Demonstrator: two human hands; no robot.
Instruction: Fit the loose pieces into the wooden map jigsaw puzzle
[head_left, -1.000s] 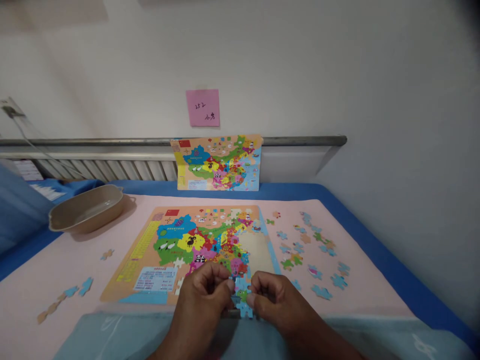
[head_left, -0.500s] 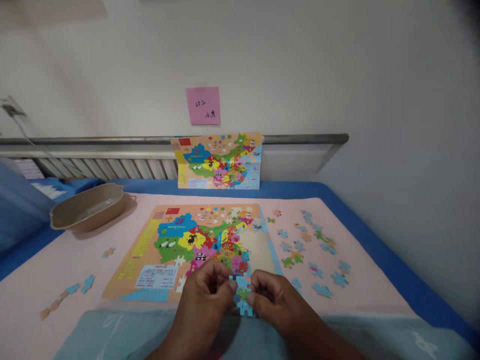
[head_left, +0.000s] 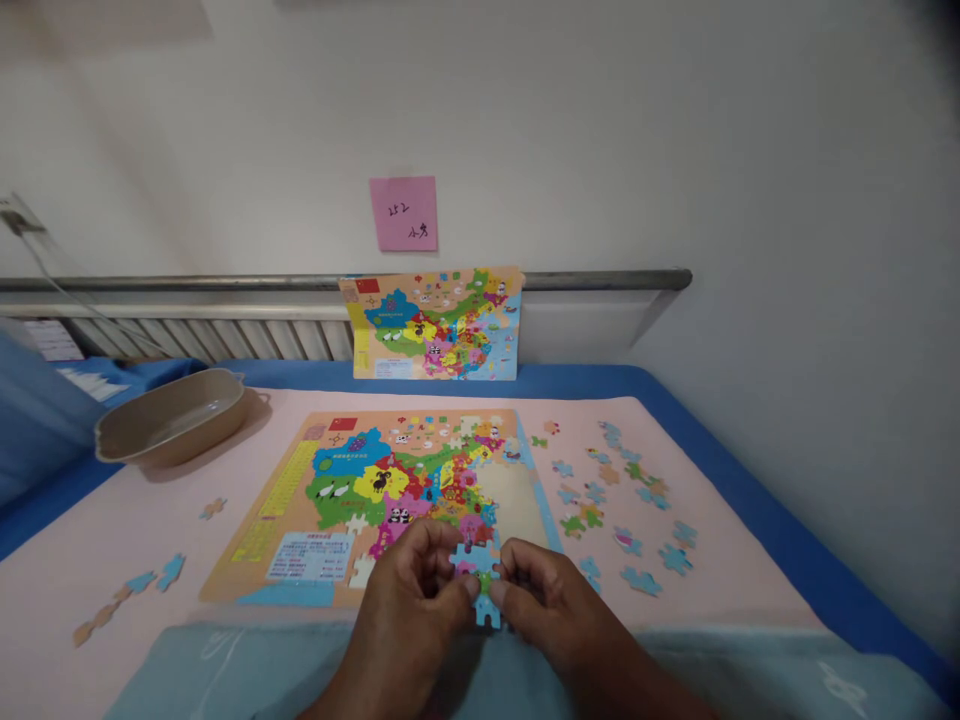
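A small group of jigsaw puzzle pieces (head_left: 487,612), light blue with green and some pink, is held up near the table's front edge. My left hand (head_left: 411,598) pinches its left side between thumb and fingers. On the other side my right hand (head_left: 546,592) grips it the same way. How the pieces fit together is partly hidden by my thumbs. Just behind the hands lies a jigsaw map board (head_left: 300,492), its left and middle largely filled. Bare cream backing shows on its right side, at the top right and in gaps at the lower left.
Several loose pieces (head_left: 677,558) lie scattered right of the board, and a few blue and orange ones (head_left: 140,581) at the left. A beige dish (head_left: 176,418) sits back left. A reference map (head_left: 435,330) leans against the wall rail (head_left: 600,281).
Pink now shows at the upper left of the held pieces, and the cluster looks slightly shifted left. Both hands keep their hold on it. The view has moved slightly.
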